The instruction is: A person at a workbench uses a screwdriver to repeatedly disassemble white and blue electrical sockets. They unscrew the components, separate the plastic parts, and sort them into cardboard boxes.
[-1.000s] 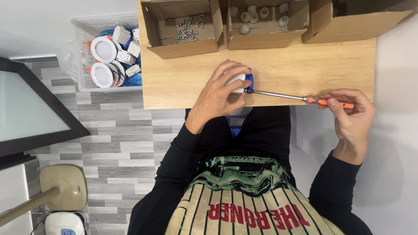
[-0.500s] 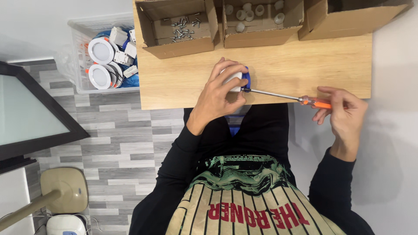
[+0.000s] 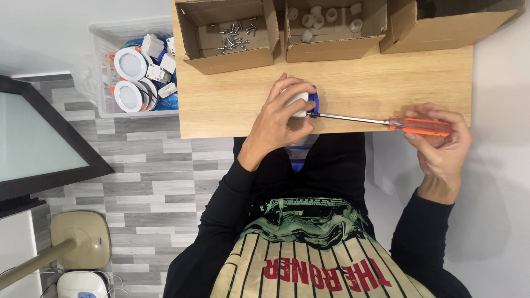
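Observation:
My left hand (image 3: 281,118) wraps around a small white and blue part (image 3: 305,102) and presses it down on the wooden table (image 3: 232,105) near its front edge. My right hand (image 3: 439,138) grips the orange handle of a long screwdriver (image 3: 386,121). The metal shaft runs level to the left and its tip meets the side of the part. Most of the part is hidden under my fingers.
Three open cardboard boxes line the table's far edge: one with several screws (image 3: 234,33), one with small grey-white round pieces (image 3: 326,19), one at the right (image 3: 447,22). A clear plastic bin (image 3: 138,72) of round white lamp fittings sits left of the table. A dark-framed panel (image 3: 38,143) lies on the floor.
The view has shifted slightly. My right hand has edged along the screwdriver handle while the tip stays at the part. My left hand keeps its hold.

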